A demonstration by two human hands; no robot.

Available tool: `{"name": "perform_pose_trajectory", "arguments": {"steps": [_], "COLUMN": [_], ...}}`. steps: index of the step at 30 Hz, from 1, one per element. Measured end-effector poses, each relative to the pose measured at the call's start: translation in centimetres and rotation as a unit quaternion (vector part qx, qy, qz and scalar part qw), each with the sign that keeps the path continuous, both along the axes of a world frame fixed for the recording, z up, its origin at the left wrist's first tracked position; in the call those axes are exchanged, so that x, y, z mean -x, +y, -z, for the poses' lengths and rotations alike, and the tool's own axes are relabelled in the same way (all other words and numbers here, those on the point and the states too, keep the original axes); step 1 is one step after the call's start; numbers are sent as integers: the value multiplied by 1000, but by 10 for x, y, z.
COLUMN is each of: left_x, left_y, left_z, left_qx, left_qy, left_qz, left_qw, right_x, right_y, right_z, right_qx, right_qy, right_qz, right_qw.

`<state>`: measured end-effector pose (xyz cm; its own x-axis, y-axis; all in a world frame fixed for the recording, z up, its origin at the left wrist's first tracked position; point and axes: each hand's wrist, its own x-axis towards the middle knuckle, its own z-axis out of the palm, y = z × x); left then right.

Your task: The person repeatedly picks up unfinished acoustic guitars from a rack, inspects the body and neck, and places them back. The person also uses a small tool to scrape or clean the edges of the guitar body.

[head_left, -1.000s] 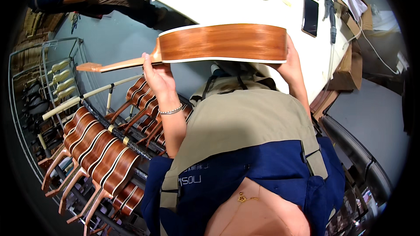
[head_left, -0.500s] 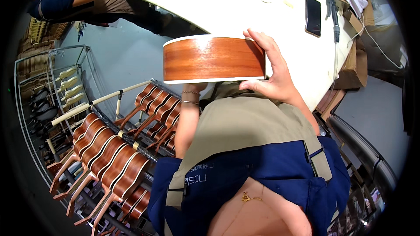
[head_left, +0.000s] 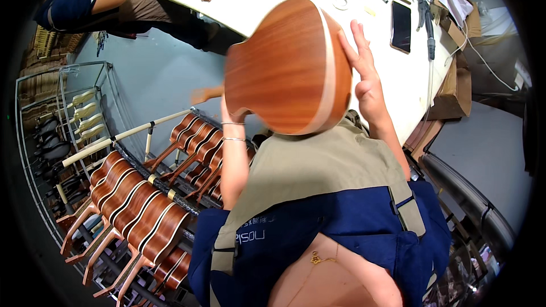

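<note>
"Khaki apron (head_left: 330, 162) fills the lower centre. What's beyond it?"

"A reddish-brown guitar (head_left: 278, 68), mid-frame, tilted. Half a second ago its side faced us; now its broad face does, leaving that surface open to view."

"And the hands?"

"The right hand (head_left: 365, 79), right of centre, is spread wide, one finger seemingly against the guitar's side. The left hand (head_left: 228, 115) is mostly hidden by the guitar, near the neck (head_left: 209, 94); I can't tell its grip."

"Farther off?"

"Racked instruments (head_left: 139, 204), lower left; a pale tabletop (head_left: 256, 0) with a phone (head_left: 401, 27), upper right."
</note>
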<state>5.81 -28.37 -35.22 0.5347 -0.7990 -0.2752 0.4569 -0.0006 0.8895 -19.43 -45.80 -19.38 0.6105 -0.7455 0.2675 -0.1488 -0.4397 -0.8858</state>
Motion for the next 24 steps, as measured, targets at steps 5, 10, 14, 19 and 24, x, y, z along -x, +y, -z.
{"name": "perform_pose_trajectory", "arguments": {"steps": [5, 10, 14, 19, 24], "left_x": [-15, -19, -11, 10, 41], "left_y": [-32, -37, -45, -60, -75], "left_z": [-76, -104, -124, -147, -172], "left_qx": [119, 247, 204, 147, 157], "left_qy": [299, 180, 82, -37, -115], "left_qz": [-306, -208, -233, -258, -193], "left_qw": [896, 929, 947, 954, 962], "right_x": [11, 7, 9, 15, 15], "right_y": [-15, -16, -15, -18, -18], "right_z": [44, 86, 83, 59, 34], "right_qx": [-185, -228, -210, -87, 89], "right_qy": [-73, -88, -88, 33, 152], "right_qz": [-38, -5, 6, 60, 75], "right_qw": [979, 970, 974, 994, 981]}}
